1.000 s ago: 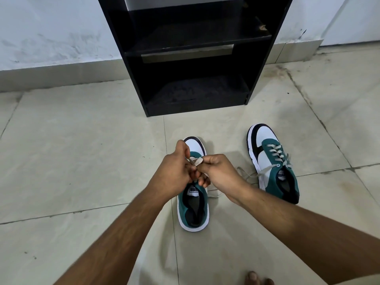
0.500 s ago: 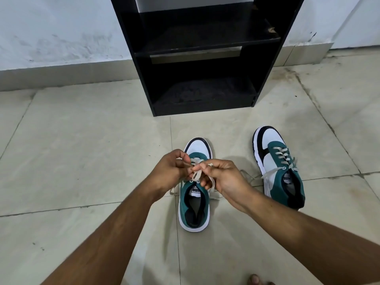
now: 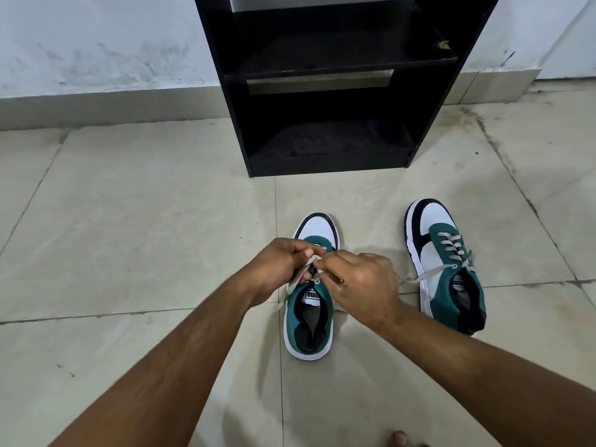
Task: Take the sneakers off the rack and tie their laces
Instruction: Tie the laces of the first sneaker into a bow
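Tiled floor (image 3: pixel 135 221) — your left hand (image 3: pixel 280 269) and right hand (image 3: pixel 361 285) pinch the lace (image 3: pixel 298 276) directly above the near sneaker (image 3: pixel 311 317).

Only 1 view, worn on the head, aimed forward and steeply down across both forearms at the tiled floor (image 3: pixel 129 221). Near enough that the left hand (image 3: pixel 283 269) and right hand (image 3: pixel 364 282) sit at frame centre over the near sneaker (image 3: pixel 309 321), with the second sneaker (image 3: pixel 445 269) to the right and a toe at the bottom edge. Wide-angle, so the black rack (image 3: pixel 322 91) and the wall (image 3: pixel 96 43) behind it fill the top, edges bowed; no second view to overlap with.
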